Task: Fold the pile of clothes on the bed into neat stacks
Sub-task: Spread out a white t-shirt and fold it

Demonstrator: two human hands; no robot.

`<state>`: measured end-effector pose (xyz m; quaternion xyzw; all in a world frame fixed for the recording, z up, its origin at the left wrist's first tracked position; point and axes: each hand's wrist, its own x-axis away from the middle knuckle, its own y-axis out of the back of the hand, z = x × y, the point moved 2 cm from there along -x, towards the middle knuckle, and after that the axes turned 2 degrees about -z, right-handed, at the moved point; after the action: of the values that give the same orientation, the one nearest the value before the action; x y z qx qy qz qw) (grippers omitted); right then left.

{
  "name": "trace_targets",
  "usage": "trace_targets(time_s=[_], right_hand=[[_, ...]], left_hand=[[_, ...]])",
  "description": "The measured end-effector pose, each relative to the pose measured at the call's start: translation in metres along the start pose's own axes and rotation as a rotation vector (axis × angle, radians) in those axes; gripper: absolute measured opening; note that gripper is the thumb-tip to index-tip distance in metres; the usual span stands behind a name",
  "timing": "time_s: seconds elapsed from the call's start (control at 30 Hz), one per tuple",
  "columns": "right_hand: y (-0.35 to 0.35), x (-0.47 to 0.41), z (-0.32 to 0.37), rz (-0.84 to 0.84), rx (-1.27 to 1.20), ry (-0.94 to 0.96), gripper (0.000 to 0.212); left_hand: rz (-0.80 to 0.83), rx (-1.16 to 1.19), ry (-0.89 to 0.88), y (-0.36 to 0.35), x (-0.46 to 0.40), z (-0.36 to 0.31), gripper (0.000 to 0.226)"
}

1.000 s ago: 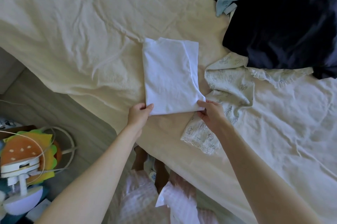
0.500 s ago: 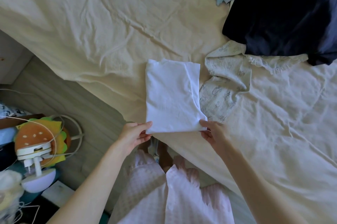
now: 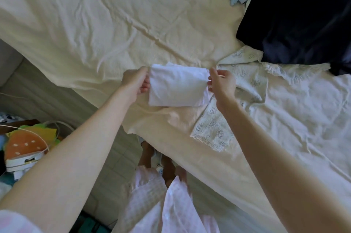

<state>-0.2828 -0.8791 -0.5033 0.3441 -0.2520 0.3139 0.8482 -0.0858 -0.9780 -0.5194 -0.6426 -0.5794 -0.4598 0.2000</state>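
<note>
White cloth, a folded garment (image 3: 177,86), is hanging stretched between the two hands over the cream bed (image 3: 95,14). The left hand (image 3: 135,83) is pinching its left edge in a closed grip; the right hand (image 3: 221,82) is pinching its right edge likewise. A printed pale garment (image 3: 245,84) is lying just right, beside a dark navy pile (image 3: 296,14).

Soft daylight, gentle shadows, wide-angle bending at edges, slight blur
</note>
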Motion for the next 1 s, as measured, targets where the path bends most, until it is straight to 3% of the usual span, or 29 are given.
trace_targets(time_s=[0.1, 0.27, 0.37, 0.5, 0.57, 0.63, 0.7, 0.83, 1.0], right_hand=[[-0.007, 0.008, -0.010, -0.037, 0.298, 0.273, 0.027], [-0.015, 0.040, -0.049, 0.014, 0.771, 0.896, 0.039], [-0.022, 0.035, -0.062, 0.114, 0.955, 0.900, 0.047], [-0.027, 0.013, -0.067, 0.162, 1.077, 0.889, 0.051], [-0.029, 0.005, -0.067, 0.187, 1.104, 0.913, 0.052], [-0.029, -0.001, -0.069, 0.203, 1.115, 0.923, 0.055], [-0.029, -0.008, -0.072, 0.223, 1.122, 0.915, 0.058], [-0.033, -0.020, -0.077, 0.287, 1.214, 0.871, 0.061], [-0.039, -0.025, -0.071, 0.362, 1.234, 0.803, 0.061]], left_hand=[[-0.068, -0.258, -0.199, -0.007, -0.007, 0.018, 0.012], [-0.150, -0.331, -0.364, -0.008, 0.001, 0.049, 0.030], [-0.129, -0.366, -0.508, -0.012, 0.004, 0.046, 0.036], [-0.287, -0.863, -0.999, -0.019, 0.010, 0.038, 0.044], [-0.249, -1.009, -1.165, -0.026, 0.010, 0.042, 0.048], [-0.130, -1.122, -1.154, -0.030, 0.004, 0.051, 0.054], [-0.039, -1.218, -0.991, -0.029, -0.008, 0.060, 0.066], [-0.001, -1.358, -0.795, -0.029, -0.033, 0.066, 0.076], [0.116, -1.308, -0.678, -0.032, -0.038, 0.051, 0.079]])
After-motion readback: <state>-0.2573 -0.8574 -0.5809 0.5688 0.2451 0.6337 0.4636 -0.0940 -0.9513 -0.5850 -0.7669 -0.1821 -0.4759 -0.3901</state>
